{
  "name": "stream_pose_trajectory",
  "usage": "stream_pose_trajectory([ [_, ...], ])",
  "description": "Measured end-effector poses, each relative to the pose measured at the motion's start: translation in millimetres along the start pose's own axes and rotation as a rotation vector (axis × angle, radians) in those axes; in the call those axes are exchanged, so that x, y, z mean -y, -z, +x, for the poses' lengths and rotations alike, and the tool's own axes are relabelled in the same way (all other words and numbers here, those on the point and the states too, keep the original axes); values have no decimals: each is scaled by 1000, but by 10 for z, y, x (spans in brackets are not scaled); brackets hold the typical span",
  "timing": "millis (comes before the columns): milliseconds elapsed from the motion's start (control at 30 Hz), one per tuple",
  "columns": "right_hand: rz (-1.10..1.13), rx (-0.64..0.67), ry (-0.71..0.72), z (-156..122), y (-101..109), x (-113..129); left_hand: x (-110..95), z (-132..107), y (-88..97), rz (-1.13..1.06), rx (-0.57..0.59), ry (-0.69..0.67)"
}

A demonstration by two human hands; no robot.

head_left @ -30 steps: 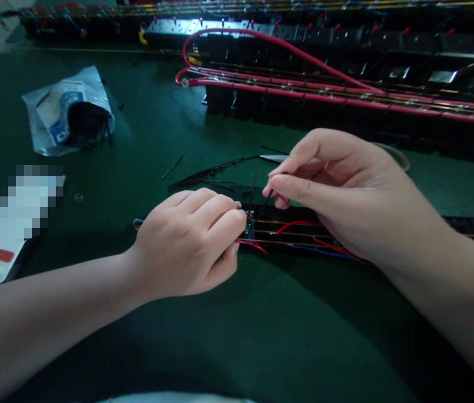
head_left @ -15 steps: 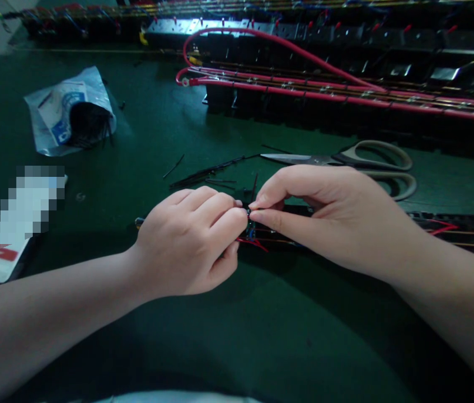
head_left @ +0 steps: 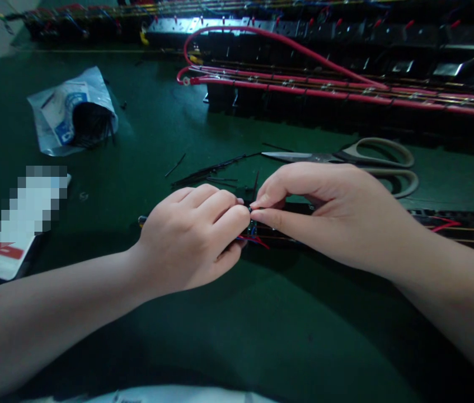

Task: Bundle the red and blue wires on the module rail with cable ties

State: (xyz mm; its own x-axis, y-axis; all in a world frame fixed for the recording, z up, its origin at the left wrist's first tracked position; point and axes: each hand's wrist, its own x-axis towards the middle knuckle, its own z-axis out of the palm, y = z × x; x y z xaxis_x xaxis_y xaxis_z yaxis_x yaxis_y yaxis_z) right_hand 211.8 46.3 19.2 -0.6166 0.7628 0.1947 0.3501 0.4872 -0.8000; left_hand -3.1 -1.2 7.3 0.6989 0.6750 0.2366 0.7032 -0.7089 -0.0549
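My left hand [head_left: 195, 238] is closed over a long, thin black wiring strip [head_left: 467, 223] that lies across the green table. Its index finger and thumb press in at the strip's middle, close to my right fingertips. My right hand [head_left: 333, 218] pinches thumb against index finger at the same spot. A thin black cable tie [head_left: 256, 182] sticks up from between the two hands, its head hidden by the fingers. Just below the pinch, red and blue wires [head_left: 257, 240] show on the strip. Part of the strip is covered by both hands.
Beyond my right hand lie scissors [head_left: 341, 157]. Several black cable tie pieces [head_left: 207, 172] are scattered left of them. An open plastic bag [head_left: 46, 126] of black ties and a partly blurred white, phone-like object [head_left: 1, 266] sit left. Red cables [head_left: 304, 94] run along black assemblies behind.
Both hands stay at the same spot on the strip, with only a slight shift of the left fingers. The whole view has moved a little.
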Motion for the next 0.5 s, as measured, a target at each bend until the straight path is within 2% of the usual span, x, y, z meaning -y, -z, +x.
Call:
stream_pose_trajectory([
  [500,3,12,-49,2,10,12,-27,9,11,-39,-1,26],
])
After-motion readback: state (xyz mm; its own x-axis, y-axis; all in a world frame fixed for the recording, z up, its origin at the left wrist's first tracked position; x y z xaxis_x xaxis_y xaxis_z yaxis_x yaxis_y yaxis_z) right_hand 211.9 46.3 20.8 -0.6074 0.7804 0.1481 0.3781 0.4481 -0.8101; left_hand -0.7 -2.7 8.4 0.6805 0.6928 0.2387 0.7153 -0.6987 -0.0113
